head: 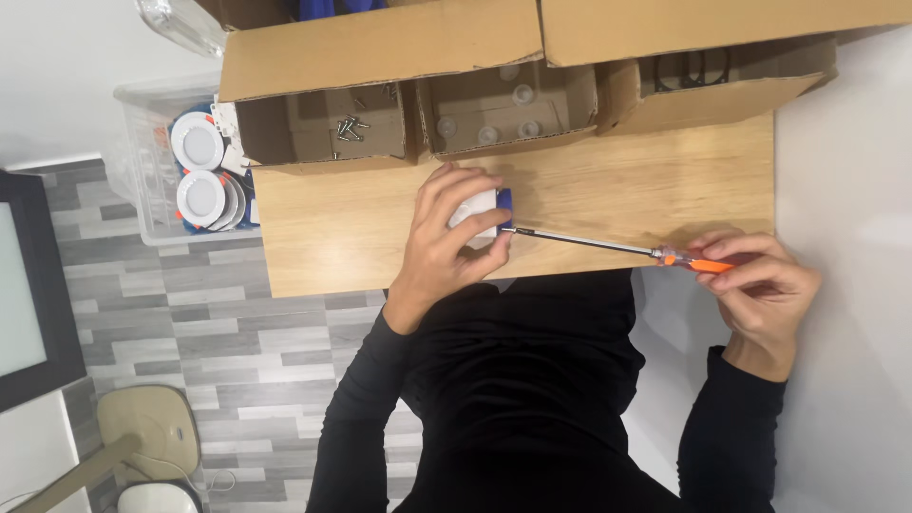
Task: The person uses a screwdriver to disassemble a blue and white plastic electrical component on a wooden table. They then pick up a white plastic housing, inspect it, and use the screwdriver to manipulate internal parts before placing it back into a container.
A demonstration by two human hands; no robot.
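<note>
Lamp (486, 207), white and round with a blue part, lies on the wooden table (627, 185) near its front edge, just before three open cardboard boxes (380, 47); the left hand (446, 242) closes around the lamp; the right hand (760, 285) holds the orange handle of a screwdriver (608, 245), its tip touching the lamp; small screws (349, 126) lie in the left box.
</note>
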